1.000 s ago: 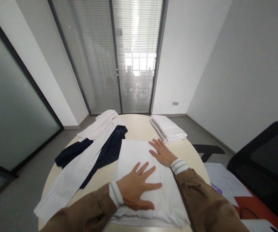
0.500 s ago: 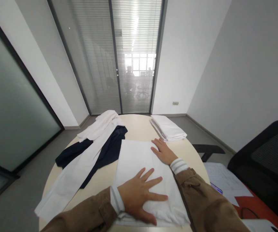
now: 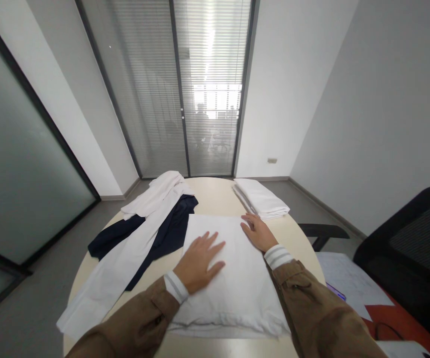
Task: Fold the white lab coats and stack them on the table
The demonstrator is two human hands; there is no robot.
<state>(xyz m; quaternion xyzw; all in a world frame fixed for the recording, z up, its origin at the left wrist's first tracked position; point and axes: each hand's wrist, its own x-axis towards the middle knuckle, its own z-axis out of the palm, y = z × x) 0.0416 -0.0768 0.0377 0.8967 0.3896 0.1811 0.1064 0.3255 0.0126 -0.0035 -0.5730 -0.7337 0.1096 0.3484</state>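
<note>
- White, smooth-woven cloth [image 3: 233, 283], folded into a soft, near-square pad with rounded puffy edges, lies on the near half of the worktop [image 3: 215, 195], right before the person.
- Left hand [image 3: 197, 262] lies palm down on the cloth's left part, fingers straight and spread apart, gripping nothing.
- Right hand [image 3: 259, 232] rests flat at the cloth's far right corner, fingers stretched out and close together, also gripping nothing.
- Both wrists show ribbed white cuffs with grey stripes under coarse brown sleeves [image 3: 312, 308].
- Worktop is round, pale beige and matt.
- Navy garment [image 3: 164, 232], limp and creased, lies just left of the cloth, its edge touching it.
- Long white strip [image 3: 121, 263] of thin fabric crosses the garment and hangs past the near left rim.
- Flat stack [image 3: 263, 199] of folded white fabric sits at the far right, just beyond the right hand.
- Black mesh chair [image 3: 412, 243] is cut off by the right edge; papers [image 3: 349, 281] lie beside it on a red surface.
- Something thin and purple peeks from under the papers, too small to identify.
- Shapes behind the slatted blinds [image 3: 207, 89] are dim and unclear.
</note>
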